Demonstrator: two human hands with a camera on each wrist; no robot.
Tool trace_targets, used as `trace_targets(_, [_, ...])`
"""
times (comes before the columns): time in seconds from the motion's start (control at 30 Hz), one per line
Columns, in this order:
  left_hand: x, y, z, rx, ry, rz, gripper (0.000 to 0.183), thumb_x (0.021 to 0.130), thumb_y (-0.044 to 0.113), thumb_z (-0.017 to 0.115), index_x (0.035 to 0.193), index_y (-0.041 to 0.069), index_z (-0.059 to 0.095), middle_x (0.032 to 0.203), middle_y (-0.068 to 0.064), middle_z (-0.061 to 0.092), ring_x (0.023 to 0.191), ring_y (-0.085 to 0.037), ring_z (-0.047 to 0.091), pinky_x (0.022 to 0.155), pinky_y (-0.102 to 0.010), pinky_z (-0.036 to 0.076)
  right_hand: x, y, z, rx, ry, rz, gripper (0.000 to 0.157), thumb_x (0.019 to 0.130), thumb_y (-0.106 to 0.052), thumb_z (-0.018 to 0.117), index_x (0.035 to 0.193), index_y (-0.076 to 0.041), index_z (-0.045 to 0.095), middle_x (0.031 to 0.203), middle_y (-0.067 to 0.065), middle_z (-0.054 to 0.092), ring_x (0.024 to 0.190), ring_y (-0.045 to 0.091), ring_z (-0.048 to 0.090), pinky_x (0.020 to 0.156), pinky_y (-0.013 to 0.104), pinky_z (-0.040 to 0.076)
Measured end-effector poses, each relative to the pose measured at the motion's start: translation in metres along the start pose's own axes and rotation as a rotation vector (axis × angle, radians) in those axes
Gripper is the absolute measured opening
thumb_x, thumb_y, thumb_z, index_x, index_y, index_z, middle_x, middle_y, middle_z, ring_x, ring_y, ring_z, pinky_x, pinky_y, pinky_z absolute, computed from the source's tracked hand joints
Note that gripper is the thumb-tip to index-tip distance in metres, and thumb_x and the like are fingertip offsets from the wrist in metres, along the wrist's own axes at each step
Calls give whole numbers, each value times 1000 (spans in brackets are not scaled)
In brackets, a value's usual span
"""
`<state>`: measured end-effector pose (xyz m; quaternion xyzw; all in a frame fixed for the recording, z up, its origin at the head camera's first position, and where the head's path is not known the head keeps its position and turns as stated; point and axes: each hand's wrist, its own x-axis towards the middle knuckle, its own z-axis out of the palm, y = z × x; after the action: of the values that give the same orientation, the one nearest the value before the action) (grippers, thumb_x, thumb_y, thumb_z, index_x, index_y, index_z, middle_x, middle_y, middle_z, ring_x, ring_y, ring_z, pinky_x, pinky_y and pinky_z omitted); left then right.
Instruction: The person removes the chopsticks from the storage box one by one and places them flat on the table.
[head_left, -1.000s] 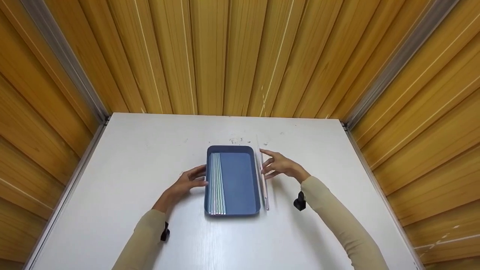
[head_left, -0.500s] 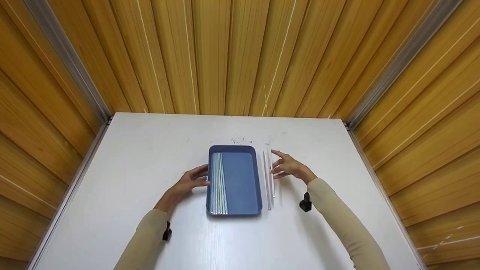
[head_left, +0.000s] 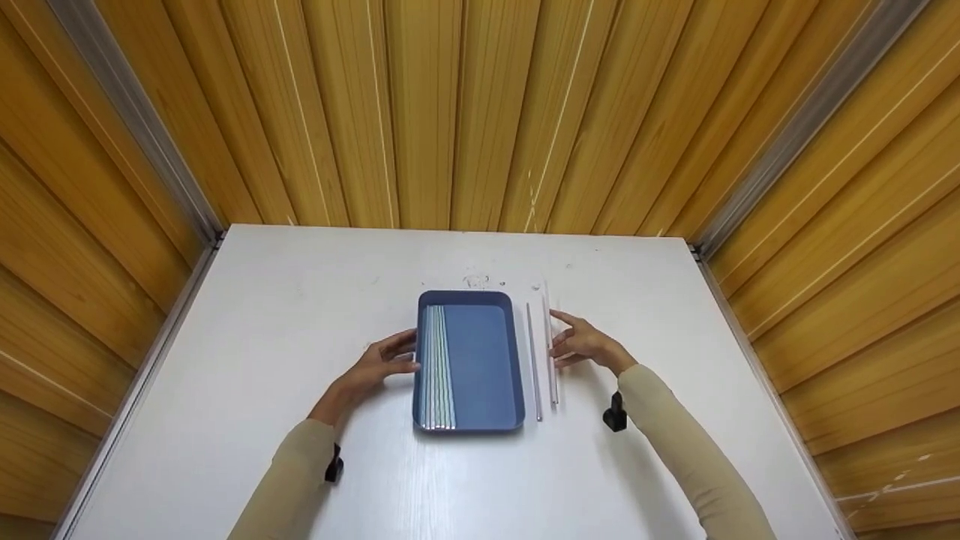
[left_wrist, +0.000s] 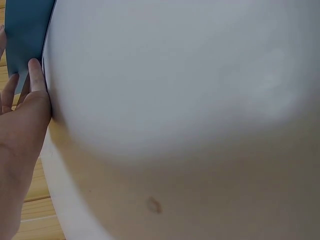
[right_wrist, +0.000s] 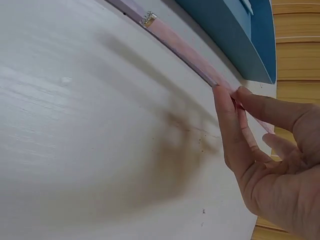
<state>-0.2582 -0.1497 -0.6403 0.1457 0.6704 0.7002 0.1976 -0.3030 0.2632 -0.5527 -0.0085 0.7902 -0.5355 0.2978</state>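
Note:
Several pale green and pastel chopsticks (head_left: 437,367) lie side by side along the left of a blue tray (head_left: 484,367). Against the tray's left side rests my left hand (head_left: 375,361), its fingers and thumb extended to the wall. My right hand (head_left: 585,345), to the right of the tray, pinches a pink chopstick (right_wrist: 182,42) with a gold band between thumb and fingers. Alongside the pink one runs a lilac chopstick (right_wrist: 127,7). Between the tray and that hand a single chopstick (head_left: 534,364) lies apart on the table.
The white table (head_left: 300,300) has small dark marks (head_left: 476,281) beyond the tray. Yellow wood-look panels (head_left: 420,112) stand behind it and at both sides, joined by grey metal posts (head_left: 135,112).
My right hand has moved right, away from the tray, with the pink chopstick, then slightly nearer. One chopstick now lies separate beside the tray. My left hand has stayed at the tray.

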Motion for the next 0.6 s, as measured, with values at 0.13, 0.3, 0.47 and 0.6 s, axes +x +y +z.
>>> trace_targets(0.13, [0,0,0,-13,4,-4,72,87,9,68,148,12,31,148,-12,39,137,-31,36,109,-42,37,2,6,0,-33,5,-9,91,81,15,62,152,-8,11,97,16,53,79,22,63,80,46,56])
trace_targets(0.3, [-1,1,2,0,11,6,71,87,9,68,148,12,33,148,-12,40,138,-30,35,111,-42,34,-1,10,1,-106,16,-9,90,80,13,64,152,-5,12,104,25,54,77,23,65,79,46,57])
trace_targets(0.47, [0,-1,1,24,17,14,70,86,8,69,147,13,35,147,-11,42,137,-29,37,112,-43,33,-3,14,2,-153,14,1,90,80,13,66,151,-3,13,97,20,56,74,20,65,76,42,58])
trace_targets(0.6, [0,1,2,28,23,-3,70,86,9,69,147,15,34,146,-10,42,136,-29,38,110,-43,35,-3,17,2,-178,18,3,91,79,11,68,151,-3,15,92,16,58,71,19,66,74,40,59])
